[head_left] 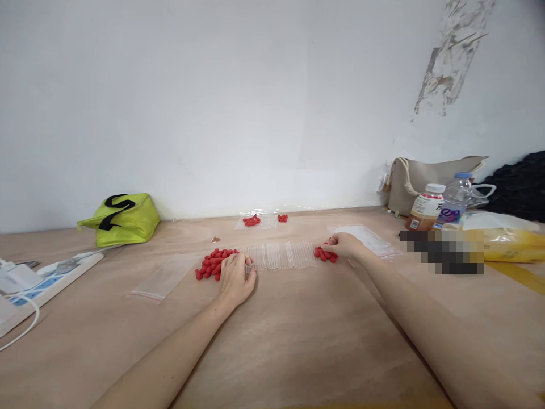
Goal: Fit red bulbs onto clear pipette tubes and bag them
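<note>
A row of thin clear tubes lies side by side on the table. At its left end is a pile of small red bulb-shaped pieces, rubber-like in look. A smaller group of the same red pieces sits at the right end. My left hand rests between the left pile and the tubes, its fingers curled inward and partly hidden. My right hand reaches to the right group, with thumb and fingertips pinched together at the red pieces. What lies inside either grip is too small to tell.
Behind the row is a clear bag holding more red pieces and tubes. Flat zip bags lie left and right. A power strip and lime-green bag stand left; bottles and a beige bag stand right.
</note>
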A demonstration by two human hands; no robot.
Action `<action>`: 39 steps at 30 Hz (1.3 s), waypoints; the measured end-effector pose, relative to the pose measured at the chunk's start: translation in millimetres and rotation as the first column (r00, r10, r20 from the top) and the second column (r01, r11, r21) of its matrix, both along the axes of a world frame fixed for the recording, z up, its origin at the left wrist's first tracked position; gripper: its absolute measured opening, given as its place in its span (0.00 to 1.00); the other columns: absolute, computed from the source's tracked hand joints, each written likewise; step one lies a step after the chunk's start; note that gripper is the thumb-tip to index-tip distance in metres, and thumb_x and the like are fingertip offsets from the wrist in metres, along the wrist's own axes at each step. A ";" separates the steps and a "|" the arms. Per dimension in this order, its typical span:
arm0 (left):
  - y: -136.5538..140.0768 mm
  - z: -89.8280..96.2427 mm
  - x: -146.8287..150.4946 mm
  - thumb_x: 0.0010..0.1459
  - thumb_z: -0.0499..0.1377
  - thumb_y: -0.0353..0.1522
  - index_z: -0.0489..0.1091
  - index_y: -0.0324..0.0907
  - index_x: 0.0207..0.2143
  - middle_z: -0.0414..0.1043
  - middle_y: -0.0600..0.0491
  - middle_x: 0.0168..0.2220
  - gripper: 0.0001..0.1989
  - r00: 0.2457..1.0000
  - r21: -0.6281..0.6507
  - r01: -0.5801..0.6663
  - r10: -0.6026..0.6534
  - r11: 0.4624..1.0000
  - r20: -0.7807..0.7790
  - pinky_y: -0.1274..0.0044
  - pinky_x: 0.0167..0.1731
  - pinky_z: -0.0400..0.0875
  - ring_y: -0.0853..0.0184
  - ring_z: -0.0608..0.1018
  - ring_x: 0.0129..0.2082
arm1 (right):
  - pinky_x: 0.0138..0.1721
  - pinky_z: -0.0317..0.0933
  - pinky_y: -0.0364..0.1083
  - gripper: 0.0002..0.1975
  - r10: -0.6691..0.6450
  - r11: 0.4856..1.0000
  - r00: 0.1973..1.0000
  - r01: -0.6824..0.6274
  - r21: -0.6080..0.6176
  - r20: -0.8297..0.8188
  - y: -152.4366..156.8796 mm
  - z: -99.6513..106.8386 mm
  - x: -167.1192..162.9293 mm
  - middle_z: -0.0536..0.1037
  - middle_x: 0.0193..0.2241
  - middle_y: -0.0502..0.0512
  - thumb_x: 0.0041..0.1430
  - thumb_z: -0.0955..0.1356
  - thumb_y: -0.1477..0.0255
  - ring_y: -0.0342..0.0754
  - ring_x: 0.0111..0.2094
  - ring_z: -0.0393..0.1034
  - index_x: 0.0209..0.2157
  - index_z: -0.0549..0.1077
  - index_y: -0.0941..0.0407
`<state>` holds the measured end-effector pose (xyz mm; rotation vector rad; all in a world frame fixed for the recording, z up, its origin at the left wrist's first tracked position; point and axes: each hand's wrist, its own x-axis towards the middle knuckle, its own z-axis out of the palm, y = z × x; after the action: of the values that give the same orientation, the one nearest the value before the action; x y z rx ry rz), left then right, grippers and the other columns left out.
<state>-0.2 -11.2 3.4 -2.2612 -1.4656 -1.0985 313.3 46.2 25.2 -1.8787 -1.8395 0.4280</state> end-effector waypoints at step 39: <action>71.3 20.6 38.4 0.47 0.53 0.46 0.73 0.45 0.30 0.69 0.45 0.41 0.17 0.860 -0.378 -0.510 0.447 0.772 -0.248 0.66 0.41 0.57 0.52 0.66 0.44 | 0.40 0.46 0.49 0.07 0.184 0.766 0.959 -0.278 0.580 0.217 -42.2 -34.0 -95.5 0.75 0.33 0.55 0.56 0.63 0.70 0.48 0.37 0.64 0.36 0.66 0.57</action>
<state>38.2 60.2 24.1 -1.9550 -2.2296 -0.4700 217.8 3.9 -8.8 -1.2696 -2.0001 -0.2289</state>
